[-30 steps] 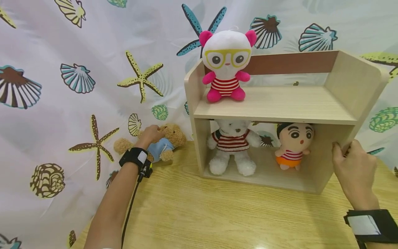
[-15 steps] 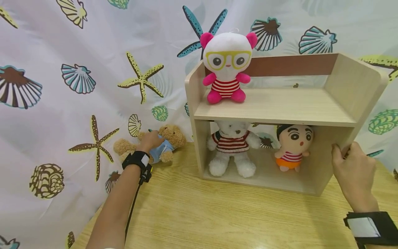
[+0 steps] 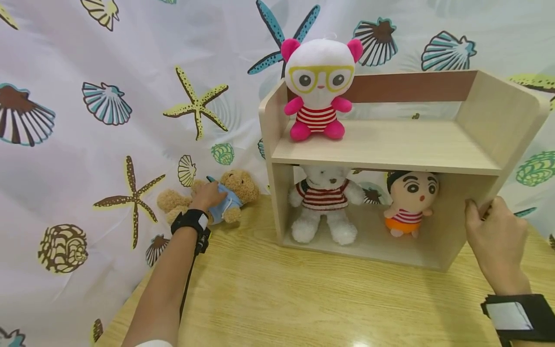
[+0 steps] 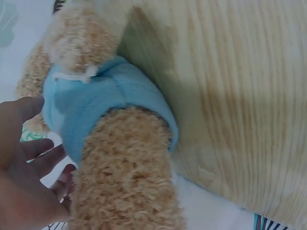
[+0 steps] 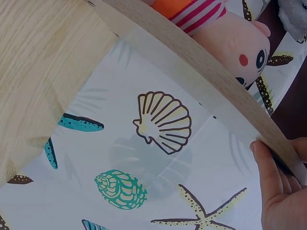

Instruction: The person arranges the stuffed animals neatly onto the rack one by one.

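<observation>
A tan teddy bear in a blue hooded top lies on its side on the table, against the curtain. My left hand is at its waist. In the left wrist view, the thumb touches the blue top; the other fingers are loosely bent beside the bear, their tips in sight. My right hand grips the right side panel of a small wooden shelf, thumb inside and fingers outside. In the right wrist view, the fingers lie along the panel's outer face.
A white and pink panda plush sits on the upper board's left. Below are a white plush bear in a striped shirt and a boy-faced doll. A patterned curtain hangs behind the wooden table.
My left hand has come down from above the bear's upper body to its waist. The right hand keeps its grip on the panel. Bear and shelf stay in place.
</observation>
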Available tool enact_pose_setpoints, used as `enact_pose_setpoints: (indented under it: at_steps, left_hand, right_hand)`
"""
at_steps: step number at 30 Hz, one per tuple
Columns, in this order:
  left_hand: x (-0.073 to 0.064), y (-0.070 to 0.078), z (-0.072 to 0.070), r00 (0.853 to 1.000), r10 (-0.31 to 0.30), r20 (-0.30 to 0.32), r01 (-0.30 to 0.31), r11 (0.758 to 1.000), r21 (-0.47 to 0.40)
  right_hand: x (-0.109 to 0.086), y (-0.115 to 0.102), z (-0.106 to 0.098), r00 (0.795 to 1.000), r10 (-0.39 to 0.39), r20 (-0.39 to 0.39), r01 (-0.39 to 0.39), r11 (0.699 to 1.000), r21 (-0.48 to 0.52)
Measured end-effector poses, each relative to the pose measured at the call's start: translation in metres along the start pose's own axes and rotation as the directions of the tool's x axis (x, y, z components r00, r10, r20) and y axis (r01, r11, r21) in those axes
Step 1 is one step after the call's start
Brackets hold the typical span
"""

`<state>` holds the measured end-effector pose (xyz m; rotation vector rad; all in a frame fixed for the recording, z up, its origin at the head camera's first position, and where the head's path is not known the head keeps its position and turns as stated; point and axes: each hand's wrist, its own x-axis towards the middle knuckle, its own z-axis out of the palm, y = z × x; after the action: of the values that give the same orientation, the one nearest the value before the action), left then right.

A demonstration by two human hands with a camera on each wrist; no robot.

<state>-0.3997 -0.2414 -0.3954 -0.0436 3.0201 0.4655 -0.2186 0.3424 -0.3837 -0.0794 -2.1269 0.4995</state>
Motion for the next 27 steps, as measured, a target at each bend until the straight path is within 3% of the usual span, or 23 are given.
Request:
enact_pose_setpoints:
  at_steps: [10, 19, 27]
  left_hand:
    - [0.006, -0.012, 0.017, 0.998, -0.022, -0.055, 0.025, 0.998, 0.062]
    - [0.014, -0.014, 0.017, 1.000, 0.011, -0.027, -0.008, 0.992, 0.125]
    - [0.016, 0.004, 0.011, 0.995, 0.079, -0.055, -0.058, 0.948, 0.314]
  right_hand:
    - [-0.004, -0.002, 0.002, 1.000, -0.016, 0.022, 0.016, 1.000, -0.002]
    - [-0.003, -0.001, 0.001, 1.000, -0.013, 0.010, 0.013, 1.000, -0.001]
    - [0.000, 0.001, 0.000, 1.000, -0.017, -0.012, 0.017, 1.000, -0.003]
